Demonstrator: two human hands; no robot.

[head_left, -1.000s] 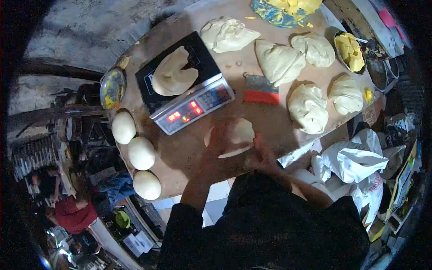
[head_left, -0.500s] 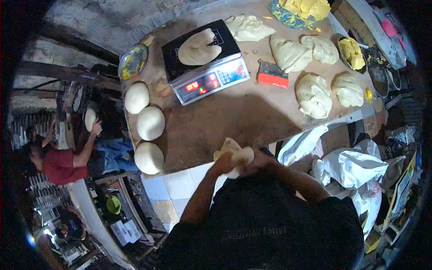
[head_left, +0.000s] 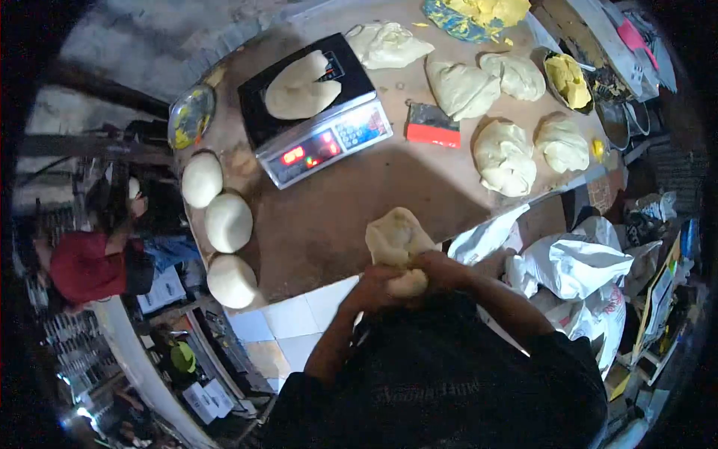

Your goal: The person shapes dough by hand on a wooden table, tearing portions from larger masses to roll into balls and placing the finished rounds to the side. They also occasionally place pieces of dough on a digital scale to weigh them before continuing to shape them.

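One dough piece, lifted off the table since a second ago, now squeezed between my left hand and right hand.

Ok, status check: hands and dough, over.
Left hand and right hand both gripping one dough piece at the table edge. Three rolled balls sit left, clear. Nothing blocking.
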